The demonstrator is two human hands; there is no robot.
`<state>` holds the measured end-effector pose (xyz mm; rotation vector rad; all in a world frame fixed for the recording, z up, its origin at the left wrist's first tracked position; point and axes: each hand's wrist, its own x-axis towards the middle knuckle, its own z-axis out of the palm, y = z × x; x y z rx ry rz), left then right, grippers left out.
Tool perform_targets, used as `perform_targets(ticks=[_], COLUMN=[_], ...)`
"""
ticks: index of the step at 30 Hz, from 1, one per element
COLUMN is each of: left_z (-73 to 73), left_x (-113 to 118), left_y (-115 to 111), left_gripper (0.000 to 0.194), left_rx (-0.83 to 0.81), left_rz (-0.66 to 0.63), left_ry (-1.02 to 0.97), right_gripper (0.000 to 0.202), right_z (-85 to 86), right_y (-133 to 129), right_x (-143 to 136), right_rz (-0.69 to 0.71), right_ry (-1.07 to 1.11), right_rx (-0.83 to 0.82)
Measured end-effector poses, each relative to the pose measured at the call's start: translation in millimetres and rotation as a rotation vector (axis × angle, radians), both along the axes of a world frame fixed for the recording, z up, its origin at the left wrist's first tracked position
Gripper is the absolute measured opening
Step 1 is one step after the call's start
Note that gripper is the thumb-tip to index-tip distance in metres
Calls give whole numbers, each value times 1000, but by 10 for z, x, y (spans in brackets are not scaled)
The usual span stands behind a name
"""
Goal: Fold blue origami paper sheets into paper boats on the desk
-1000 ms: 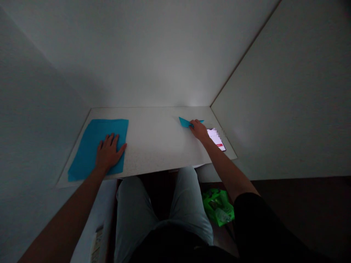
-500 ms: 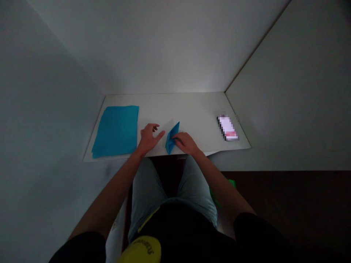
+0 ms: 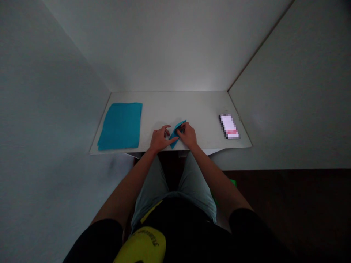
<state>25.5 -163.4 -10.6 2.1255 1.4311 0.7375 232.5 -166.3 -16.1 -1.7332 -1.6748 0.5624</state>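
A small folded piece of blue paper (image 3: 179, 124) stands tilted near the table's front edge, between my two hands. My right hand (image 3: 188, 135) pinches it from the right, fingers bent and thumb on its inner face. From the left, my left hand (image 3: 159, 139) reaches in with fingers apart and its thumb lying across the lower part of the paper. Its index finger stretches out by the paper's left side. The hands cover part of the folds.
A stack of blue paper sheets (image 3: 120, 126) lies on the left of the white table (image 3: 159, 106). A phone (image 3: 229, 126) with a lit, blurred screen is at the right. Walls enclose the table at the back and both sides.
My left hand has moved right, and its thumb now reaches the folded paper. The paper has turned and leans more to the right in my right hand. The view has shifted slightly.
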Motion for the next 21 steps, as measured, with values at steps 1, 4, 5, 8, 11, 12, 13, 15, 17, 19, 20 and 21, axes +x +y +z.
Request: perform_targets(ticks=[1,4,5,8,11,12,13,15,17,19,20,21], left_z=[1,9,12,26,40,45,49,55,56,55,55,55], left_x=[5,10,10,9,8,7,6,4,2,2,2,3], left_y=[-4,-2,1,4,-6,-11,-15,-18,-17,-14,-13,-13], left_gripper=[65,55,52,49,49,49,48,47,46,45,44,44], left_rx=[0,-13,-20,-25,9,19,27,38,45,48,46,42], left_rz=[-8,-20,-18,-25,-64,-79,-93,-117,-138,-149,-151,-152], left_ry=[11,-4,-21,-57,-26,-8,10,35,44,43,39,35], right_gripper=[20,19,20,25,25,23,22,21,24,27,28,28], right_z=[1,-3,-7,-18,-3,10,25,57,80,89,88,87], right_y=[6,26,35,69,100,108,114,121,125,127,128,129], right_x=[-1,-8,-14,-43,-73,-83,-91,-106,-115,-117,-117,-115], right_rz=[-2,-47,-81,-193,-246,-250,-252,-260,-270,-278,-280,-281], right_ry=[-3,13,28,60,58,51,41,20,7,14,24,36], right_rx=[-3,-35,-49,-63,-68,-78,-90,-112,-121,-120,-117,-114])
